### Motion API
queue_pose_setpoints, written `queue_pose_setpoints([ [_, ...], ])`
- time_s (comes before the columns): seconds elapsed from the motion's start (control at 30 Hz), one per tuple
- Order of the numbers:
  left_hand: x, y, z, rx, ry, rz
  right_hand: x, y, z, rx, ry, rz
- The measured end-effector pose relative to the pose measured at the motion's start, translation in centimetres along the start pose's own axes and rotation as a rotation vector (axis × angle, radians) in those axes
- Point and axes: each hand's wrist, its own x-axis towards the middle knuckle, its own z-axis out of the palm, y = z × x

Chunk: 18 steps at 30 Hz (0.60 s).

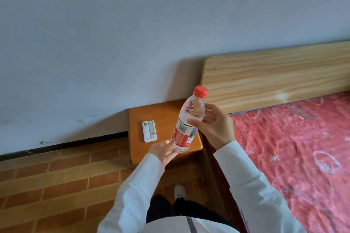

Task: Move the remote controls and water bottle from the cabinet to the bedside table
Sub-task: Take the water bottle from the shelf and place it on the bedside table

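A clear water bottle (186, 125) with a red cap and a red-and-white label hangs tilted above the right part of the orange bedside table (162, 115). My right hand (214, 128) grips its upper body, thumb across the front. My left hand (166, 152) touches the bottle's base with straight fingers. Two white remote controls lie side by side on the table, one (146, 131) on the left and one (152, 130) on the right, just left of the bottle.
A wooden headboard (274, 75) and a bed with a red patterned cover (303, 157) stand right of the table. A grey wall (113, 43) runs behind. Brick-pattern floor (56, 185) lies to the left, with my shoe (179, 192) below.
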Motion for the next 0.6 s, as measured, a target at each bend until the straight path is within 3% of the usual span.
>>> queue_pose_setpoints([
  [0.33, 11.5, 4.4, 1.4, -0.222, 0.133, -0.106, 12.0, 3.5, 5.7, 0.031, -0.101, 0.056],
  [0.6, 21.1, 5.2, -0.6, -0.220, 0.259, -0.268, 19.0, 9.5, 12.9, -0.037, -0.170, 0.131],
])
